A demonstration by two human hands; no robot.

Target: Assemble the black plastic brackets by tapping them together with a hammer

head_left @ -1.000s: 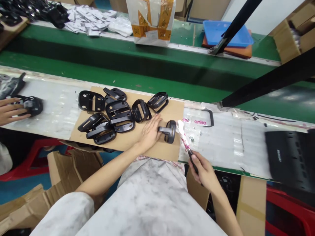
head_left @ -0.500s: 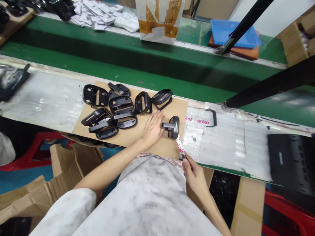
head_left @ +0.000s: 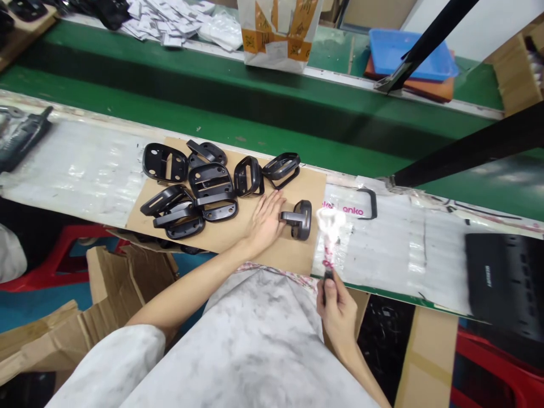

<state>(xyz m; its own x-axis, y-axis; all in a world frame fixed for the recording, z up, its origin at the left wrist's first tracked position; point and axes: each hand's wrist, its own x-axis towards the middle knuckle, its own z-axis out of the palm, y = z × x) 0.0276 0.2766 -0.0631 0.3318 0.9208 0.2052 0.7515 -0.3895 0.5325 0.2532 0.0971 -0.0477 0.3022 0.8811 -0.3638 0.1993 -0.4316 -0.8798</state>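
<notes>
While the left hand (head_left: 266,224) lies palm down on the cardboard sheet (head_left: 293,258), its fingers are stretched out flat, closed around nothing that shows. Just beside those fingers, near the right edge of the sheet, a black handled part (head_left: 302,218) stands on its side with its strap pointing toward the hand; whether the fingers press on the strap, I cannot tell.

Beyond the sheet's near right corner, the right hand (head_left: 338,311) is wrapped around the dark handle of a tool (head_left: 328,256). The tool points away from the wearer, its shaft marked in pink, and its bright far end is too blurred to make out; it shows over the plastic-covered bench (head_left: 382,243) just to the right of the sheet.

Several more black pieces (head_left: 215,199) of similar make crowd the left and far side of the sheet, some overlapping, some tilted. To the right of the sheet lie a thin black hooked piece (head_left: 374,204) and, well apart, a black panel (head_left: 488,272) with small pale lettering. Far to the left of the sheet is a dark tool-like object (head_left: 23,139). Past the sheet, across a green surface (head_left: 212,116), stand a taped package (head_left: 276,51) and, farther right, a blue tray (head_left: 412,54).
</notes>
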